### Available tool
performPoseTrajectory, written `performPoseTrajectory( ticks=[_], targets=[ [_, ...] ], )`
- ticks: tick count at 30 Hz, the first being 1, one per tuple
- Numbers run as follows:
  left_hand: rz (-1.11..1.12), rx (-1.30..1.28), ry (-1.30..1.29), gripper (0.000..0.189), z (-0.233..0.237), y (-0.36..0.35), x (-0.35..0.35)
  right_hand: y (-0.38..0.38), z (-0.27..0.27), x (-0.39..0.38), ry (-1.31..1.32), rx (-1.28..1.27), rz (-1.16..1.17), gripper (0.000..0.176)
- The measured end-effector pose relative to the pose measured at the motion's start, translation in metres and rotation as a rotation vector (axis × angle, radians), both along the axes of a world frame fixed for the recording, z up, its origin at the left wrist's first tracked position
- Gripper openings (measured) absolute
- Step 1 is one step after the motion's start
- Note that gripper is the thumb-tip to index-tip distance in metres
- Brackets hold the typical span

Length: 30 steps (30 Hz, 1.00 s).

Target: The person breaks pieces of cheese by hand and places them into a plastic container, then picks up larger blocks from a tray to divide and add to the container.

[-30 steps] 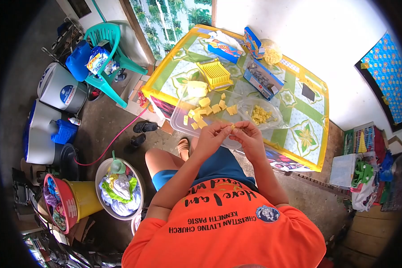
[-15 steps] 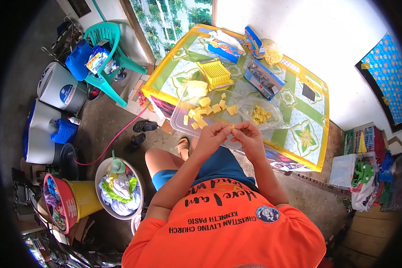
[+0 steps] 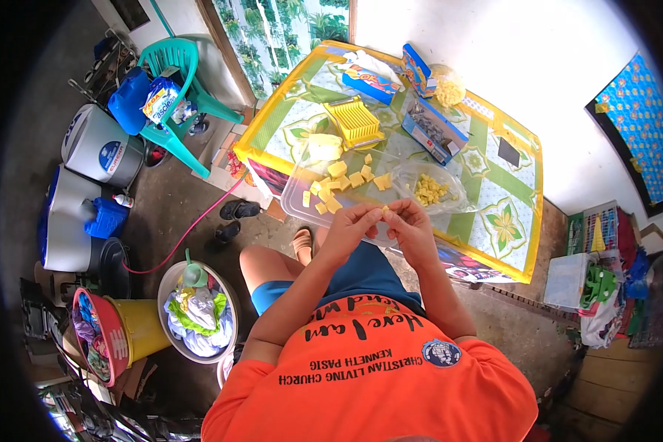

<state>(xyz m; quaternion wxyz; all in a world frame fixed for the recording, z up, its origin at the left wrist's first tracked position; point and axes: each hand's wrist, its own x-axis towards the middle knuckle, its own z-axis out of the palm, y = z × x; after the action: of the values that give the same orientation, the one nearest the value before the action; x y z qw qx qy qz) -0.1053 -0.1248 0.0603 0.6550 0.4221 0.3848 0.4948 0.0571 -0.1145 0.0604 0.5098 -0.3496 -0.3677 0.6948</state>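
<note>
My left hand (image 3: 355,227) and my right hand (image 3: 411,227) meet over the near edge of the table, fingers pinched together on a small yellow piece (image 3: 384,211) between them. Just beyond them lies a clear plastic tray or lid (image 3: 295,193) with several yellow chunks (image 3: 356,179) on it and a larger pale yellow block (image 3: 325,146) at its far left. A clear container (image 3: 460,200) holding small yellow pieces (image 3: 429,189) is beyond my right hand. Behind the chunks sits a yellow slotted rack (image 3: 355,123).
Blue boxes (image 3: 435,131) and a bag of pale yellow pieces (image 3: 449,90) stand farther back on the table (image 3: 519,254). A dark flat object (image 3: 508,152) lies at right. Left on the floor are a green chair (image 3: 171,129), a laundry basin (image 3: 199,313) and a yellow bucket (image 3: 136,331).
The fingers of my right hand have shifted slightly around the small piece. Nothing else has visibly moved.
</note>
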Motion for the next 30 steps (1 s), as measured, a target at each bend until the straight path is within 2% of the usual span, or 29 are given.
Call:
performPoseTrajectory(
  ticks=[11,30],
  targets=[
    [-0.040,-0.117,-0.152,0.022,0.000,0.002,-0.001,-0.001,-0.008,0.002,-0.056,0.076,0.006,0.012],
    [-0.039,-0.146,-0.179,0.022,0.002,0.001,0.000,-0.003,0.004,0.000,-0.107,0.041,0.033,0.017]
  ],
)
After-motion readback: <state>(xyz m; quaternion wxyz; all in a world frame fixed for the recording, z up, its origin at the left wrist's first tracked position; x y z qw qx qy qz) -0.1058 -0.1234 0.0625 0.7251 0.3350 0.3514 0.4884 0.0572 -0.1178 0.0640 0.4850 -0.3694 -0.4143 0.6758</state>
